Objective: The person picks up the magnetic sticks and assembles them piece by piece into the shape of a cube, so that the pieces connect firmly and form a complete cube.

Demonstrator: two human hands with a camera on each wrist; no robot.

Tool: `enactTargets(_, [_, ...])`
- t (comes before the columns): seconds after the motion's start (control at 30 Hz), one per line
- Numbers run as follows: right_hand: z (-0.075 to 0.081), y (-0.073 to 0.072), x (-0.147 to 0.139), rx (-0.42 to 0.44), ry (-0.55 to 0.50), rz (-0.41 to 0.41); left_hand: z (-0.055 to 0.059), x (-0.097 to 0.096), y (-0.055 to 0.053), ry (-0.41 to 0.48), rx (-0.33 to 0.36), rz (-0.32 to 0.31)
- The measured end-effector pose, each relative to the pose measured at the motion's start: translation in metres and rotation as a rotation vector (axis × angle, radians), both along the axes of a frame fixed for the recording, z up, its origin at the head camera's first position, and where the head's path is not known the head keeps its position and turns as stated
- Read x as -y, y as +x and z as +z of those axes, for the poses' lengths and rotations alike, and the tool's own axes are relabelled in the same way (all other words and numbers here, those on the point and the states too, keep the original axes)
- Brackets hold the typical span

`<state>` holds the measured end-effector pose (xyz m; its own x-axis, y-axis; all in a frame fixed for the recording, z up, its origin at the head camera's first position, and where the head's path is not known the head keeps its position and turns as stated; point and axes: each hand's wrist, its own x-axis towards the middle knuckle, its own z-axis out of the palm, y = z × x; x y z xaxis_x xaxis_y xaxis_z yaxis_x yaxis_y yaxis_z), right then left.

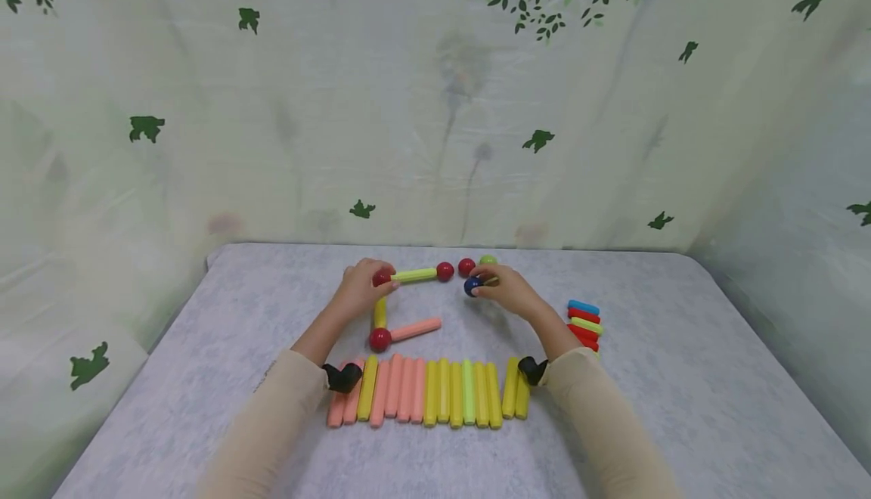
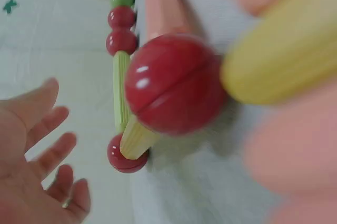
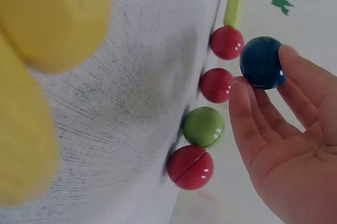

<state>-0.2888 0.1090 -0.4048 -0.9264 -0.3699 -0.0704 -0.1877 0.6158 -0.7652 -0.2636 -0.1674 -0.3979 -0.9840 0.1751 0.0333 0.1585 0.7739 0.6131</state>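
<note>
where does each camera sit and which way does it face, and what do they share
Head: on the head, looking forward and down over the table to the backdrop; left hand, right hand and both sleeves show.
Left wrist: on that wrist, looking past a large near red ball; the left hand shows, plus a bit of the right.
Right wrist: on that wrist, looking at the right hand pinching the blue ball.
Shared: both wrist views show the blue ball and light green stick.
</note>
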Motion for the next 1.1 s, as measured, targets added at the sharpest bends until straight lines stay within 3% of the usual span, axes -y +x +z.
enactTargets(0.07, [0.002,0.004,-0.002,0.017,-0.069,0.019,-0.002,0.0,0.008,-0.027,0.043,-0.055])
enactTargets(0.23, [-0.001,0.012,-0.002,0.043,-0.144,0.055,-0.015,0.0,0.026,-0.032,0.232,-0.148])
enactTargets(0.3, [-0.003,0.013,0.0,0.059,-0.143,0.05,-0.02,0.001,0.03,-0.02,0.258,-0.175])
enactTargets(0.43, [-0.007,0.016,0.003,0.098,-0.158,0.061,-0.023,0.0,0.034,-0.008,0.259,-0.194])
enactTargets(0.9, [-0.02,0.026,0.012,0.163,-0.225,0.222,-0.027,-0.001,0.038,0.039,0.255,-0.241])
enactTargets(1.1, [-0.008,0.028,0.008,0.131,-0.176,0.227,-0.026,0.001,0.04,0.043,0.246,-0.246])
